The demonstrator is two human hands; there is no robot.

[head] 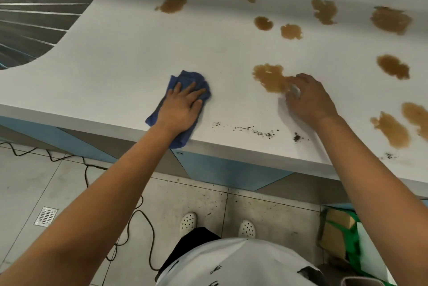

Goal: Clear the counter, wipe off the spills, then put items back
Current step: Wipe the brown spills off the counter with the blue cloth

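Head view, looking down on a white counter (120, 58); no items standing on the visible stretch, so clearing judged done and wiping in hand. Left hand (183, 109), fingers straight and slightly spread, pressing flat on a blue cloth (183, 79) near the front edge; cloth bunched, one corner hanging over the edge. Right hand (310, 100), fingers curled down at the near rim of a brown spill (271, 77), something small and pale beneath the fingertips; what it is, and whether pinched, cannot tell. Further brown spills: back row (172, 5), middle pair (291, 31), far right (391, 20), front right (391, 129); all unwiped. Dark crumbs (254, 131) strewn along the front edge between the two hands. Sink (34, 21) at left, well apart from the spills. Advice for the step: unbunched cloth for more contact; flat palm pressure; strokes from the clean left side toward the spills, each puddle gathered inward rather than smeared outward; crumbs swept into the cloth, not off the edge onto the floor (69, 193); fresh fold once soaked, likely a rinse at the sink given the number of puddles.
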